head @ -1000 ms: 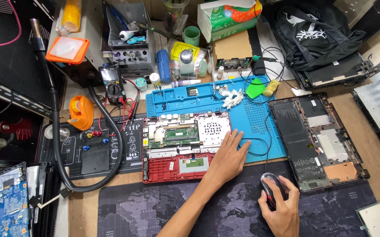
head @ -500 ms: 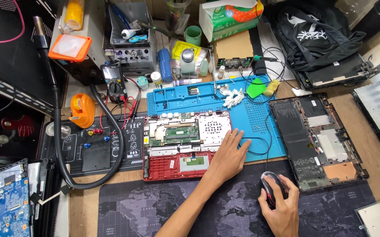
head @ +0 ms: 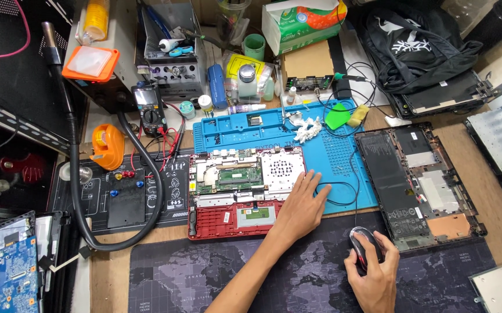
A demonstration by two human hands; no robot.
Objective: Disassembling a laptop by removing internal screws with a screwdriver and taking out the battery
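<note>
My left hand [head: 303,204] lies flat, fingers spread, on the right edge of an opened red laptop chassis [head: 227,219] whose green circuit board [head: 236,177] is exposed. The chassis rests partly on a blue silicone work mat [head: 343,168]. My right hand [head: 374,272] grips a black computer mouse [head: 365,246] with red glow on a dark map-printed desk mat [head: 285,278]. The mouse cable runs up across the blue mat.
A black laptop bottom cover [head: 419,185] lies right of the blue mat. A multimeter [head: 149,110], an orange tool [head: 107,145], a black hose [head: 77,191], bottles, a tissue pack [head: 303,20] and a black bag [head: 419,46] crowd the back. A blue circuit board [head: 1,272] sits lower left.
Both hands stay where they were, the left on the laptop chassis and the right on the mouse. Only the camera view shifts slightly.
</note>
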